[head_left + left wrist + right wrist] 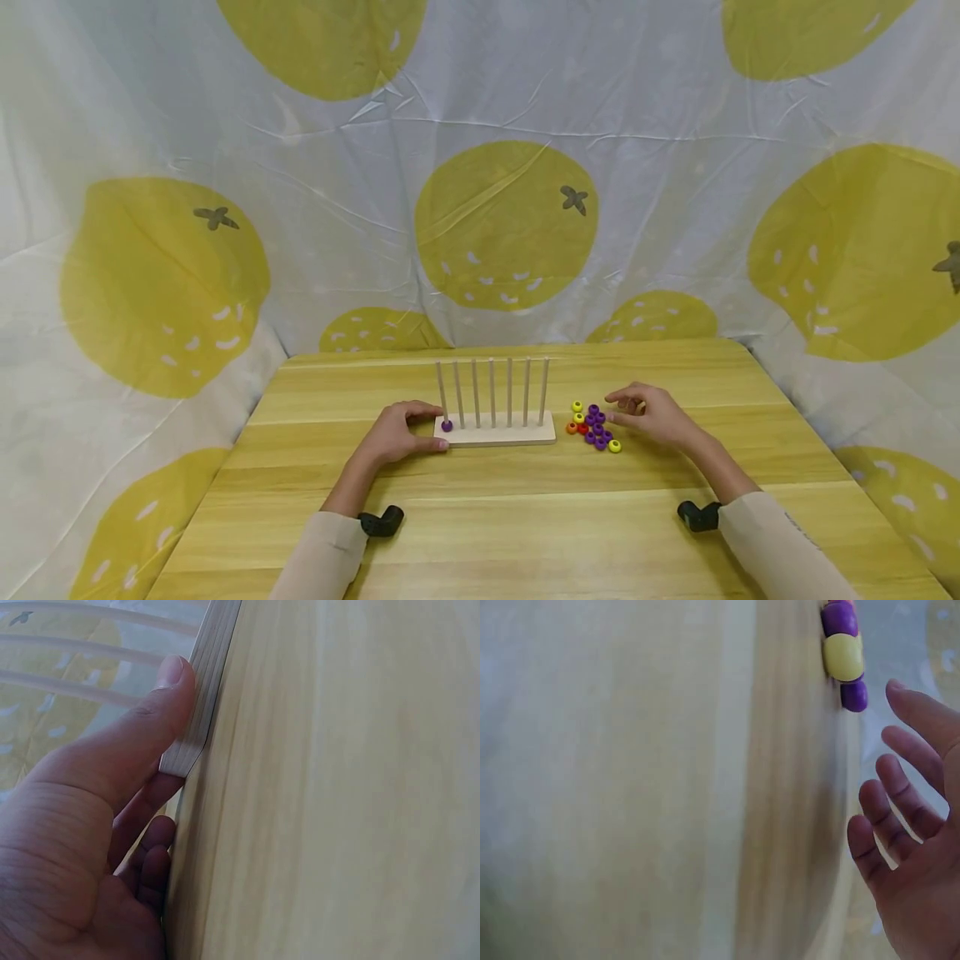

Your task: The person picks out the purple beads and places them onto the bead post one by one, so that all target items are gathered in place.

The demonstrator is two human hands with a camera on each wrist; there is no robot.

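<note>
My left hand (pixel 395 432) holds the left end of a pale wooden peg stand (pixel 495 434), thumb on its front edge and fingers behind. In the left wrist view the thumb lies along the base's edge (pixel 196 712). Several thin upright pegs rise in a row from the stand. A purple bead (pixel 447 426) sits at the foot of the leftmost peg. To the right, my right hand (pixel 655 414) hovers beside a cluster of loose beads, its fingers loosely bent and apart. The right wrist view shows nothing between the fingers, with a yellow bead (pixel 843 658) beyond the thumb.
The loose cluster right of the stand has several purple beads (pixel 597 429), yellow ones such as the nearest (pixel 615 447), an orange bead (pixel 572 427) and a red bead (pixel 583 428). Beneath everything is a wooden table (pixel 525 525). A lemon-print curtain (pixel 660 217) hangs behind it.
</note>
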